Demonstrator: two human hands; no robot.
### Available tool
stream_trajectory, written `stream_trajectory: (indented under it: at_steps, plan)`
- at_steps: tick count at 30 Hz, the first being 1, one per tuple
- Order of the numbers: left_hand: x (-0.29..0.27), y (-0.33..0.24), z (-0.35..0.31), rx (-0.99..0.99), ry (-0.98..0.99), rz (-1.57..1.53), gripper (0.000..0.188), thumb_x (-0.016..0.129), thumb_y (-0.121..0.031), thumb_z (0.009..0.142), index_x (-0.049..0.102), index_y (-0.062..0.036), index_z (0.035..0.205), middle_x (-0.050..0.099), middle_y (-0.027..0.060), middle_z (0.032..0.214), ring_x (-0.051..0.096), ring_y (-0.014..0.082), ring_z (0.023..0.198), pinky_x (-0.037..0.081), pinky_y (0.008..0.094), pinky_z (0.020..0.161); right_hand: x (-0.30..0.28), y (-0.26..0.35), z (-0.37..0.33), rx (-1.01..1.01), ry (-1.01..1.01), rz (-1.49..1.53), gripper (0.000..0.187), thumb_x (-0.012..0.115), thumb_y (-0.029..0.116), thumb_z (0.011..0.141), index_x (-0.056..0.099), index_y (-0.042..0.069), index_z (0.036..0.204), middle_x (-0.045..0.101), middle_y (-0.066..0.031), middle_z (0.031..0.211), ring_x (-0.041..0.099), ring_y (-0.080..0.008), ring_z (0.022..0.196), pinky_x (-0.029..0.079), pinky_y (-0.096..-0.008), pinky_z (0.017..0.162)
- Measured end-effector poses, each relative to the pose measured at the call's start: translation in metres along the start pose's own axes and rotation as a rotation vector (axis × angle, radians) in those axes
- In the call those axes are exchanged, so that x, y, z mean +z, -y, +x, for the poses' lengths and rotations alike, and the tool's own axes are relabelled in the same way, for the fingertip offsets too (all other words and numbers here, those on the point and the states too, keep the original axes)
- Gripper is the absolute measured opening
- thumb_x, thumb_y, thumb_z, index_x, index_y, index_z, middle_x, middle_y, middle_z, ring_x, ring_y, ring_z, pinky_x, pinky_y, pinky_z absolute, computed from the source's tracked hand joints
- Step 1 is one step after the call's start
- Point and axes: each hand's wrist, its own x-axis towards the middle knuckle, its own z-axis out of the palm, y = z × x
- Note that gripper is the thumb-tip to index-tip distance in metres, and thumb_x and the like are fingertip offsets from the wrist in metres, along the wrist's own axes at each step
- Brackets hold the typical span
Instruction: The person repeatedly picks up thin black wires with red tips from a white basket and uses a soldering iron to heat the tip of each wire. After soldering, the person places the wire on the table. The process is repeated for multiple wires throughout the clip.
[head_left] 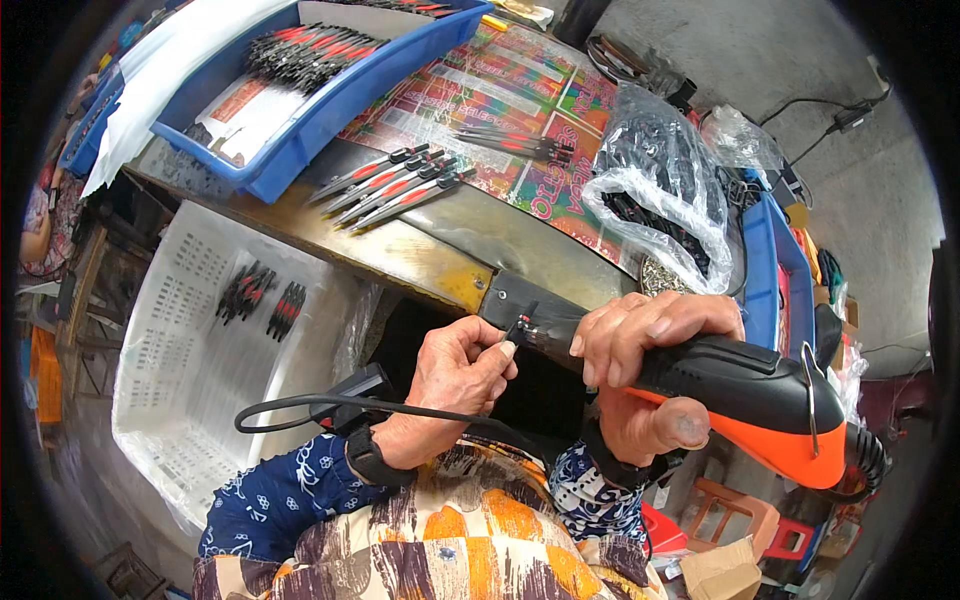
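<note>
My left hand point(455, 370) is closed in a pinch, thumb and forefinger on a small slim black piece point(517, 328). Most of that piece is hidden, so its kind stays unclear. It meets a dark block point(520, 300) at the bench corner. My right hand point(650, 345) wraps round the front of an orange-and-black power tool point(750, 390), whose nose points left toward the black piece. On the bench beyond lie several slim pen-shaped pieces point(385, 185) in grey, black and red, with a smaller bunch point(515, 143) farther back.
A blue tray point(290, 150) of similar pieces stands at the far left. Below it is a white plastic basket point(165, 350) holding some bundles. A clear bag point(660, 150) of black parts sits at the back right, near another blue bin point(765, 270). A black cable point(330, 398) loops over my left wrist.
</note>
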Motion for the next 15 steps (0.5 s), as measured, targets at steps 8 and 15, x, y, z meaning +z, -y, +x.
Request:
stream_trajectory:
  at_steps: [8, 15]
  plan:
    - [0.001, 0.0023, 0.0012, 0.033, -0.017, 0.01, 0.009, 0.056, -0.01, 0.089, 0.053, -0.0021, 0.089, 0.056, 0.0015, 0.071, 0.044, 0.0041, 0.053, 0.032, 0.0177, 0.043, 0.0054, 0.0002, -0.0002, 0.031, -0.022, -0.171, 0.062, 0.069, 0.057, 0.072, 0.041, 0.005, 0.091, 0.048, -0.0025, 0.059, 0.048, -0.0136, 0.045, 0.046, -0.0307, 0.049]
    - [0.004, 0.0048, 0.0025, 0.053, -0.055, -0.011, 0.009, 0.058, -0.009, 0.087, 0.055, -0.0008, 0.086, 0.052, -0.0007, 0.063, 0.042, 0.0033, 0.05, 0.031, 0.0182, 0.042, -0.0025, 0.0027, 0.0074, 0.149, 0.178, 0.04, 0.049, 0.082, 0.015, 0.063, 0.047, 0.003, 0.095, 0.054, -0.0072, 0.071, 0.053, -0.0168, 0.063, 0.044, -0.0314, 0.06]
